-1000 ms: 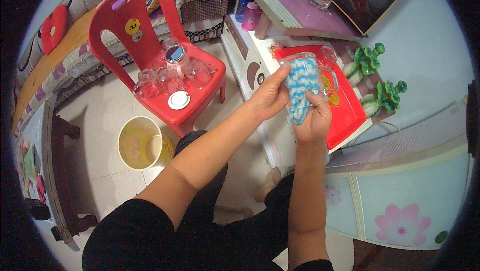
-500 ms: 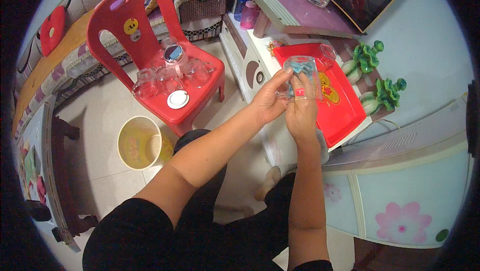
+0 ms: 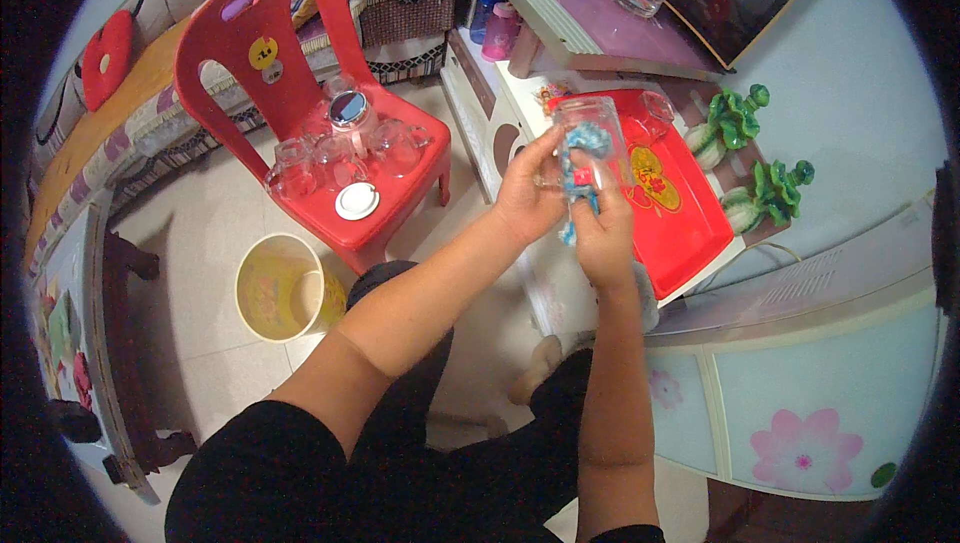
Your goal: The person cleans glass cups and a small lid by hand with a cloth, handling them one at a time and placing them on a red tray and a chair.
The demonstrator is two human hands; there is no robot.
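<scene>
Near the red tray (image 3: pixel 690 233), 2 hands (image 3: pixel 530 193) (image 3: pixel 605 235) hold a glass (image 3: pixel 600 111) and cloth (image 3: pixel 588 139).

Head-worn fisheye, looking down, close range

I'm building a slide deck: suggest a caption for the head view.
Left hand holds a clear mug; right hand holds blue-white cloth partly inside, near a red tray.

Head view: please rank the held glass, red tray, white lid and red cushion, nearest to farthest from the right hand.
1. Held glass: at the right hand.
2. Red tray: just to its right.
3. White lid: left, on the chair.
4. Red cushion: far left, beyond the chair.
</scene>
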